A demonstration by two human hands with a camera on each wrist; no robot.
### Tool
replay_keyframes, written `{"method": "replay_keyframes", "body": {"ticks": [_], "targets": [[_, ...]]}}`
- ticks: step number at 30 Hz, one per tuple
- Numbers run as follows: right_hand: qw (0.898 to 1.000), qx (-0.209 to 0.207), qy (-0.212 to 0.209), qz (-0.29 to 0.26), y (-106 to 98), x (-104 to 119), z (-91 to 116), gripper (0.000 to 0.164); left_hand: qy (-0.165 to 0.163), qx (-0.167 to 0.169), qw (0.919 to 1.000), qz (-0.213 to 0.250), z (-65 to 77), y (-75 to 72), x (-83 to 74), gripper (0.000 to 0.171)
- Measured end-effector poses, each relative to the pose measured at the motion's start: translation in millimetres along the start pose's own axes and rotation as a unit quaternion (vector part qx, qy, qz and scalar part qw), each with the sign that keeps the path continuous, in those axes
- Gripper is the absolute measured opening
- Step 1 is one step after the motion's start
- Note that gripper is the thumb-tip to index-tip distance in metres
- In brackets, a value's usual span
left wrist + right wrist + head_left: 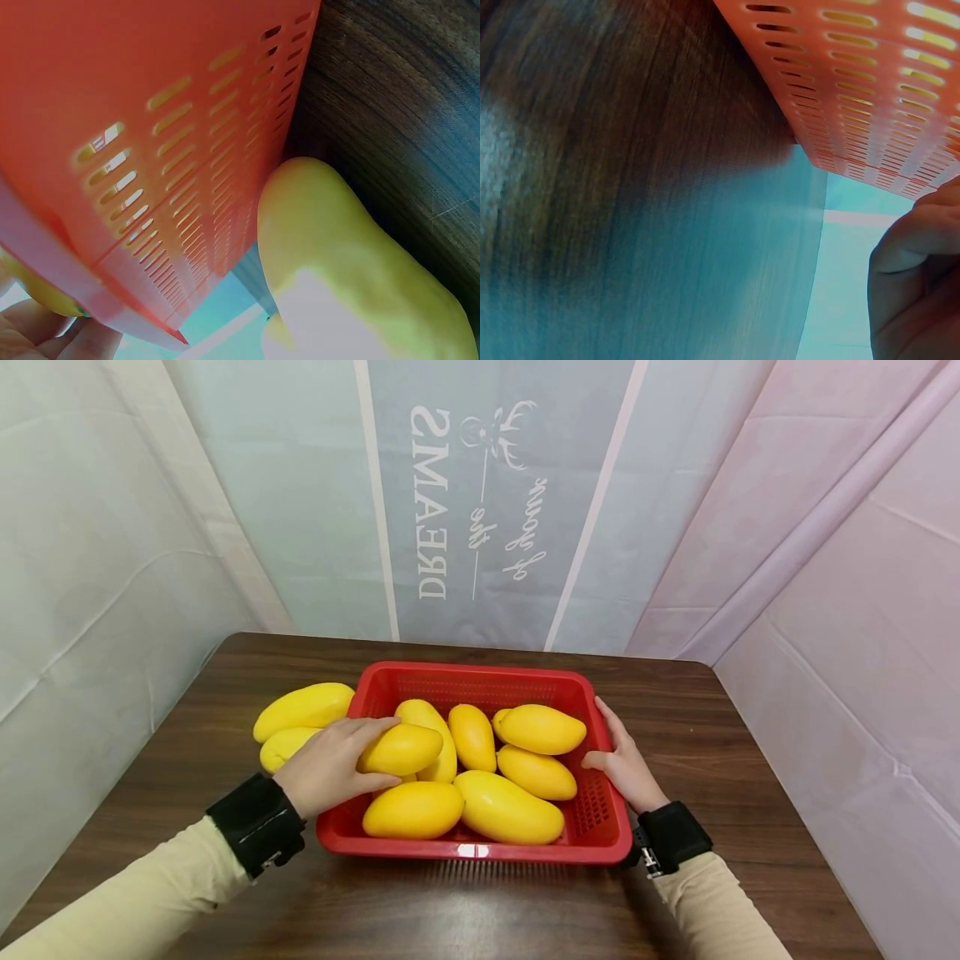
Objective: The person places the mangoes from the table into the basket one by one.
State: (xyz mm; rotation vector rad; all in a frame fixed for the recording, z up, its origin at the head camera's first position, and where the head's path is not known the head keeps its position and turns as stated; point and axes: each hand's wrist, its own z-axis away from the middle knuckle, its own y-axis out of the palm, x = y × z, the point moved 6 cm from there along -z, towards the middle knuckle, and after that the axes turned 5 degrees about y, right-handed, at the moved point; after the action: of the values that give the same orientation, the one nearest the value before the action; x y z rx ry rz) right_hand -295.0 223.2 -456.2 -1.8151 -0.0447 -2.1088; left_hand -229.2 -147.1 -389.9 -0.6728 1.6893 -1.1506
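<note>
A red plastic basket point(472, 672) with slotted walls holds several yellow mangoes, among them one point(510, 807) at the front. My left hand point(333, 768) reaches over the basket's left rim and grips a mango point(405, 748) between thumb and fingers, above other mangoes. On the opposite side, my right hand point(632, 770) holds the right rim, thumb inside and fingers outside. The left wrist view shows the basket's slotted side wall point(195, 135) with the left fingers point(52, 330) at the lower left. Curled right fingers point(915, 255) show beside the basket wall point(855, 82) in the right wrist view.
Outside the basket on the left, a mango point(303, 710) and another mango point(285, 747) lie on the dark wooden table point(712, 727). The second is partly behind my left hand. A printed cloth point(495, 527) hangs behind the table, with pale cloth at both sides.
</note>
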Motion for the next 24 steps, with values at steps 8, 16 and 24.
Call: {"method": "replay_keyframes", "body": {"ticks": [8, 16, 24], "targets": [[1.0, 0.0, -0.001, 0.001, -0.1, 0.9, -0.5, 0.091, 0.008, 0.002, 0.9998, -0.02, -1.2, 1.5, -0.7, 0.077], [1.0, -0.006, 0.003, 0.004, -1.4, -0.6, -1.4, 0.09, 0.04, -0.008, 0.998, -0.049, -1.9, 3.0, -4.1, 0.076], [1.0, -0.001, 0.002, 0.005, -0.3, -0.7, -0.6, 0.09, 0.071, -0.02, 0.9948, -0.071, -1.4, 6.5, -5.6, 0.075]]}}
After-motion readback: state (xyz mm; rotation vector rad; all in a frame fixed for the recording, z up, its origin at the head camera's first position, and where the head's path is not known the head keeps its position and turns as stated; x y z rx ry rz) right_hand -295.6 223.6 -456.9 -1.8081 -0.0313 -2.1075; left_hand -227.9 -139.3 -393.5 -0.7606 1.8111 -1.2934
